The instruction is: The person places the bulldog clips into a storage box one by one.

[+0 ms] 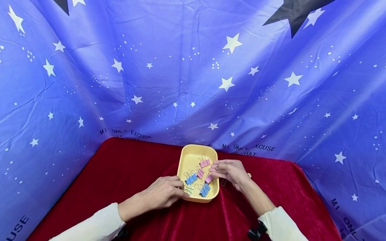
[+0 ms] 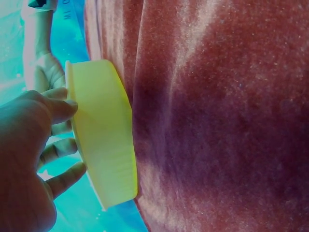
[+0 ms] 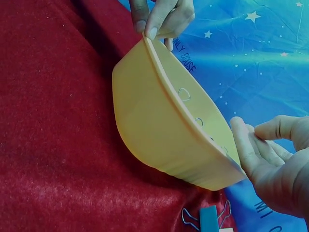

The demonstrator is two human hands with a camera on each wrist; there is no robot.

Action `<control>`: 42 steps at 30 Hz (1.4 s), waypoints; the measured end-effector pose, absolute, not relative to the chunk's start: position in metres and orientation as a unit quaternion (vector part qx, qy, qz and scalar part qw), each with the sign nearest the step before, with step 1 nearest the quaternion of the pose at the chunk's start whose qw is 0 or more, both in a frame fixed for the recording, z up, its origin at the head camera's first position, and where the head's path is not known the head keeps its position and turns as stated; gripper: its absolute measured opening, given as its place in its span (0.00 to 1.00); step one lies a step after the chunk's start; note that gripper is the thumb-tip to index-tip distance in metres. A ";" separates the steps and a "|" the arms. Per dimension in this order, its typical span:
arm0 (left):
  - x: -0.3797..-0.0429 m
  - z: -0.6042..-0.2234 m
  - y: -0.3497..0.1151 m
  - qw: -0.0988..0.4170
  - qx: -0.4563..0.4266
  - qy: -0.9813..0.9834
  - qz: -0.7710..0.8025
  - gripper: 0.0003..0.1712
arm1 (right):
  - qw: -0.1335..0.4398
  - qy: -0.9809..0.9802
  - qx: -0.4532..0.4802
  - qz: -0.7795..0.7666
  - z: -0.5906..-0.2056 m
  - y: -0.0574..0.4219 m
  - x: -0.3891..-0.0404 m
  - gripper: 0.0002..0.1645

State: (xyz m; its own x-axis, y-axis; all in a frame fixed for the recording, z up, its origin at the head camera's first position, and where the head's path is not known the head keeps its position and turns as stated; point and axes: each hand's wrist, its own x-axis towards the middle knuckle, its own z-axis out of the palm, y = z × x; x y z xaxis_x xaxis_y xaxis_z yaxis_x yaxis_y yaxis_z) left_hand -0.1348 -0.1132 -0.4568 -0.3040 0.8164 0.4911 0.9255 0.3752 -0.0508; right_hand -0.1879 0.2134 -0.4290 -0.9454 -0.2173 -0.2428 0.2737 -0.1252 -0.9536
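A yellow plastic box (image 1: 198, 199) stands on the red cloth with binder clips inside. Pink clips (image 1: 205, 163) lie toward its right side, and blue clips (image 1: 191, 179) lie in the nearer half. One pale clip (image 1: 188, 190) sits in the near left corner, partly covered by my left hand (image 1: 167, 192). That hand pinches the rim there, thumb outside the wall in the left wrist view. My right hand (image 1: 230, 171) is at the right rim, its fingers extended and fingertips over the box's edge. In the right wrist view, nothing shows between its thumb and fingers.
On the cloth beside the box, below my right hand, lies a blue binder clip (image 3: 208, 218) with a pale piece next to it. Red velvet cloth (image 1: 120, 167) covers the table. A blue star-print curtain (image 1: 169, 83) hangs behind and along both sides.
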 end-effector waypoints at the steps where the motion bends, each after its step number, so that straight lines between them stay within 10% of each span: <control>1: -0.135 -0.457 -0.113 0.223 -0.545 -0.799 -0.123 0.19 | 0.163 0.642 0.021 -0.749 -0.429 0.214 -0.188 0.30; 42: -0.132 -0.457 -0.113 0.218 -0.537 -0.805 -0.129 0.18 | 0.147 0.642 0.044 -0.752 -0.438 0.257 -0.170 0.11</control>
State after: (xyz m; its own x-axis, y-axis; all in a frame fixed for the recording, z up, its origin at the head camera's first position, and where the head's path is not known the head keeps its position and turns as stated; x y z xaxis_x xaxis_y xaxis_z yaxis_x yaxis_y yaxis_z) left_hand -0.1323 -0.1131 -0.4570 -0.3292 0.8077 0.4891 0.9199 0.3911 -0.0267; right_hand -0.1697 0.2573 -0.4382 -0.9530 -0.1646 -0.2543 0.2770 -0.1336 -0.9515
